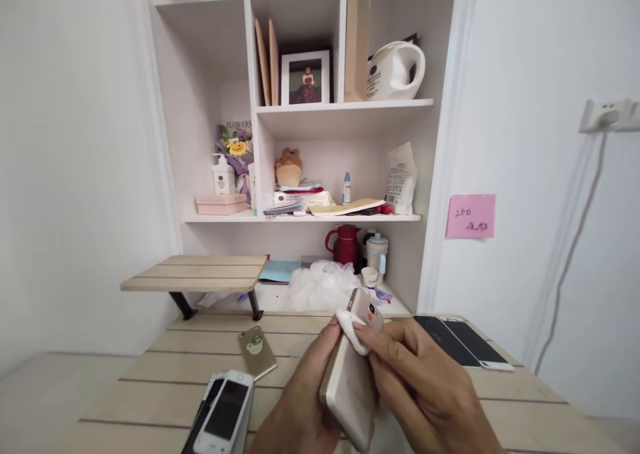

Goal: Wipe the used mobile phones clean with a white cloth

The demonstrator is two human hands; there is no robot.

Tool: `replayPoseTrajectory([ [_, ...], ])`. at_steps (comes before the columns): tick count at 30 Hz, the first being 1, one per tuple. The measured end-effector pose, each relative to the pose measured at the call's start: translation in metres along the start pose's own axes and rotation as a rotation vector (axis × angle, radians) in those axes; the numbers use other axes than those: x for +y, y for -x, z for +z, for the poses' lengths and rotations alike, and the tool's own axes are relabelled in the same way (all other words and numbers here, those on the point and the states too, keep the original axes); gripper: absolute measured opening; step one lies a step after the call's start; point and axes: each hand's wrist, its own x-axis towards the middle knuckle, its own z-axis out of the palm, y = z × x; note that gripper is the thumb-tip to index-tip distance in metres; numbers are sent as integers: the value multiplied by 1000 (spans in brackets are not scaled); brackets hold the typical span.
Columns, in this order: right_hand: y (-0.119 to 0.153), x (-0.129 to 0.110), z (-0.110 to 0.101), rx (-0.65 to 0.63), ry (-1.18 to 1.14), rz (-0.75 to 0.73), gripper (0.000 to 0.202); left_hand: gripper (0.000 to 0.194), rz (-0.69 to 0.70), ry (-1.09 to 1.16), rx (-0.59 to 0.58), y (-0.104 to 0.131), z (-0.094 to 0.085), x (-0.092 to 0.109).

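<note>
A gold phone [350, 391] is tilted above the slatted table, its back with the camera lens facing up and to the right. My left hand [305, 394] is closed round its lower left side. Between the thumb and fingers of my right hand [420, 381] is a white cloth [353, 331], pressed against the phone near its camera end. The cloth wraps over the phone's edge, close to my left thumb. My right hand covers part of the phone's right side.
Left of my hands lie a gold phone with a green ring holder [257, 353] and a stack topped by a white phone [226, 413]. Black panels [463, 341] lie at the right. Behind stand a small raised shelf [200, 274], crumpled plastic [323, 286] and a red jug [345, 246].
</note>
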Motion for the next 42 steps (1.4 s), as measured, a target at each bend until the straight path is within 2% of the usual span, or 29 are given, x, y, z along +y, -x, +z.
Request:
replayPoseTrajectory([
  [2,2,-6,6,-40,-24,8,41,47,-73,-22,-16,2,12,4],
  [4,5,-13,16,-72,-51,68,26,49,-81,-29,-33,5,21,10],
  [6,7,-18,23,-74,-44,195,14,46,-24,-60,-50,8,24,16],
  [8,7,-19,22,-112,-31,232,20,49,39,-92,-59,8,23,17],
  [9,6,-18,18,-141,-26,214,17,52,50,-93,-59,7,23,16],
  [10,4,-16,12,-178,-27,138,13,44,-18,-52,-41,6,22,14],
  [11,2,-15,6,-199,-30,85,17,46,-84,-29,-19,3,22,12],
  [13,-1,-13,-3,-208,-12,-4,36,53,-141,15,12,-1,22,8],
  [15,-2,-12,-6,-191,23,-60,47,51,-130,40,47,-4,23,8],
  [17,-1,-12,-3,-162,47,-88,52,47,-67,50,86,-4,25,12],
  [20,2,-10,6,-96,42,-83,56,43,109,45,122,-1,28,19],
  [24,3,-3,14,23,-46,-44,51,41,334,41,52,1,32,22],
  [30,6,-6,27,217,-108,86,46,29,500,62,121,0,36,17],
  [32,7,-11,31,239,-104,126,47,33,577,37,153,0,38,12],
  [37,7,-9,31,262,-88,107,42,72,677,-38,289,0,42,-2],
  [42,7,4,31,338,17,37,44,68,713,-45,300,2,44,-2],
])
